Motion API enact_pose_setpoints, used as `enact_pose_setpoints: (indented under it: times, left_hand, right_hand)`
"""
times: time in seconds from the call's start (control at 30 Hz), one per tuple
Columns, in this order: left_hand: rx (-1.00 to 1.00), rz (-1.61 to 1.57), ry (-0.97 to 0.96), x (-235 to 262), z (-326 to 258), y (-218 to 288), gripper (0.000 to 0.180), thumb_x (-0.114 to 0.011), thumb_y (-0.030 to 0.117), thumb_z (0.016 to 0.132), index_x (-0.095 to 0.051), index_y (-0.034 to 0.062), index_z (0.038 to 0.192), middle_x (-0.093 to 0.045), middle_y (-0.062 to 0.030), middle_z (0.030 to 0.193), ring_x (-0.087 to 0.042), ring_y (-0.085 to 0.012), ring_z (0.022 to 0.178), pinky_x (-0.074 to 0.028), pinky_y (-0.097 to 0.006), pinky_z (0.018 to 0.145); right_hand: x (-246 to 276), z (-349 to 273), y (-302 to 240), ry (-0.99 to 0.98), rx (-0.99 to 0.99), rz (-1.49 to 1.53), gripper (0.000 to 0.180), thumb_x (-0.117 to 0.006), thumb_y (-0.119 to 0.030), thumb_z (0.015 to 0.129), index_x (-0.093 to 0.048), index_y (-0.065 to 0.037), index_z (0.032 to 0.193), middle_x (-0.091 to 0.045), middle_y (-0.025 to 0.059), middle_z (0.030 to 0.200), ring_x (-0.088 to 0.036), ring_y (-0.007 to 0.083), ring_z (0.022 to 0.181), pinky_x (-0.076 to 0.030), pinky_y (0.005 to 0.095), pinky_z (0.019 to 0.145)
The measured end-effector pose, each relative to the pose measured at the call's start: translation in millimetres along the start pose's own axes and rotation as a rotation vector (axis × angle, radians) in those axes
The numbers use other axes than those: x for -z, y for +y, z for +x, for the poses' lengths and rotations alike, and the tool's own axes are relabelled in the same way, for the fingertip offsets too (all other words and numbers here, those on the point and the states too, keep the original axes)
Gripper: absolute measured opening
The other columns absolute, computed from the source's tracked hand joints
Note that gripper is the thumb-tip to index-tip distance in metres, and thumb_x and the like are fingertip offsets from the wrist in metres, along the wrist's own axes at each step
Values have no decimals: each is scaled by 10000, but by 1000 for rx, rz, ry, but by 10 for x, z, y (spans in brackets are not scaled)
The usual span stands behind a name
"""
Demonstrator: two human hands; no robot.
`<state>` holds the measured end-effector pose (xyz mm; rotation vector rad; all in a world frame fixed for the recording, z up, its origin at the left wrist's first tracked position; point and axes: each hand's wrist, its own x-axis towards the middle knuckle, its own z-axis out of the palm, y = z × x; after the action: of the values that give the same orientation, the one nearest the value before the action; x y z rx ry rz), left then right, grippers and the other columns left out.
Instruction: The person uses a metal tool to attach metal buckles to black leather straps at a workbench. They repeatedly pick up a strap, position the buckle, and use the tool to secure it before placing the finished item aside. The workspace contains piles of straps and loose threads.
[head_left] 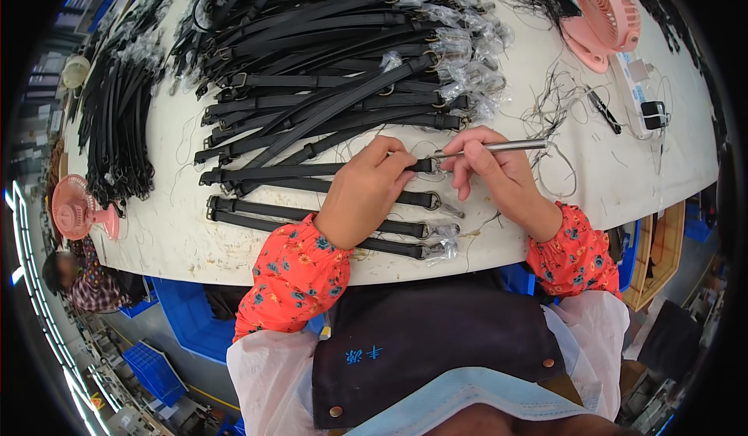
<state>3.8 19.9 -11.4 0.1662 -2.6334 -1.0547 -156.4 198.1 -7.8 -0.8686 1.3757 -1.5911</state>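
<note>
My left hand (365, 190) pinches a black strap (288, 172) close to its right end, where a metal ring (435, 165) is fitted. Between the fingers of my right hand (505, 180) is a slim silver metal rod (518, 146), shaped like a pen, its tip reaching the ring end of that strap. What the tip does there is too small to make out. Just nearer to me lie more black straps (312, 214) with metal rings, some ends wrapped in clear plastic (444, 243).
Beyond my hands a large heap of black straps (327, 54) covers the white table (179, 237); another bundle (117, 124) lies left. Pink fans stand at the right (604, 15) and left (74, 206). Loose threads, a black pen (603, 110) and a power strip (629, 93) lie at right.
</note>
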Motion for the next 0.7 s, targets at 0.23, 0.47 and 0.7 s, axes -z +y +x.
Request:
enact_pose_setpoints:
  times: [0.23,0.47,0.7]
  left_hand:
    - [-191,594,-86,-43,49,191,121,-697,43,769,-622,17,860,-586,-89,926,-627,-252,869,-557,-364,683]
    - [-254,663,-214,9,166,260,98,-670,44,728,-610,30,803,-565,-81,863,-623,-243,851,-570,-335,679]
    - [-202,255,-67,19,163,-35,124,-713,16,785,-611,27,855,-635,-80,896,-650,-236,777,-544,-338,632]
  right_hand:
    - [4,1,-12,-2,-31,-13,350,-475,-312,1109,-632,-1,1137,-632,41,770,-606,94,638,-488,234,599]
    - [6,5,-10,15,-33,16,348,-480,-309,1107,-636,2,1126,-636,47,768,-604,95,629,-486,235,593]
    - [0,16,-9,6,-20,6,345,-478,-302,1108,-638,3,1114,-633,45,753,-601,95,618,-482,236,586]
